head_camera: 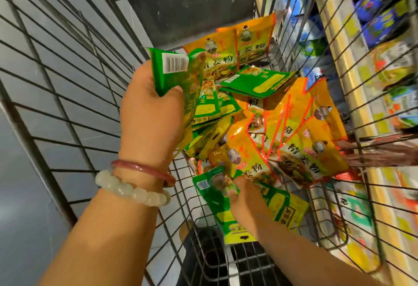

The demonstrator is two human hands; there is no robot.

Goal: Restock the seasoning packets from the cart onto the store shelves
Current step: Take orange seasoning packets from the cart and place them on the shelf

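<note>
Inside the wire cart (74, 96) lies a loose heap of seasoning packets, orange-yellow ones (312, 150) to the right and back, green ones (260, 80) in the middle. My left hand (151, 114), with two bracelets at the wrist, grips a stack of green packets (178, 75) held upright above the heap. My right hand (244, 197) reaches down at the near end of the cart and pinches another green packet (212, 188), which is blurred.
Store shelves (384, 44) with colourful packaged goods run along the right side beyond the cart's wire wall. A grey floor shows through the cart's left side. A dark panel closes the cart's far end (187, 3).
</note>
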